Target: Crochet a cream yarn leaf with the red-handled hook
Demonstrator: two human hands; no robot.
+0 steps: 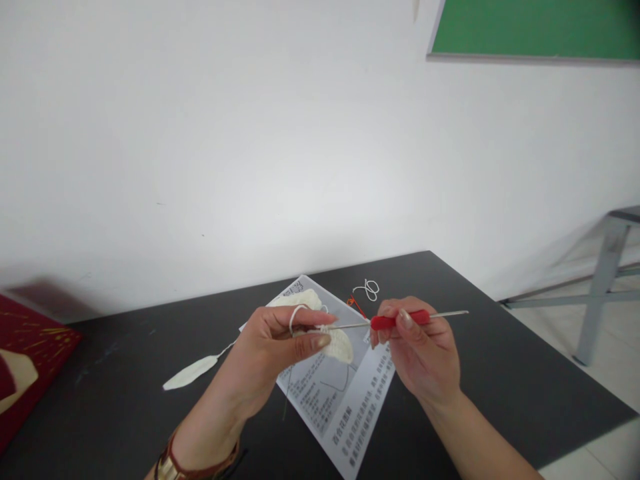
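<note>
Crochet piece (340, 346) is pinched by the left hand (267, 347); the right hand (425, 347) is closed around a red-handled hook (384, 322).

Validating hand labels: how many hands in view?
2: the left hand, its fingers pinching a white crochet piece, and the right hand to its right, gripping the red-handled hook. No other hand shows.

Sheet (357, 427): white, black print, grey panel, black-and-white chequered square (293, 289) at far corner. Over sheet, crochet (342, 346): cream-white; hook (384, 323): red handle, silvery shaft. Just beyond sheet: loose yarn (371, 289) white, small item (359, 309) orange-red. Left of sheet: white petal (192, 373), then box (43, 363), deep red with gold streaks, cream shape. Under sheet: table (480, 380), black from here. Behind sheet: wall (280, 147) white, few dark marks; up to right, board (540, 27), green, grey-edged.
</note>
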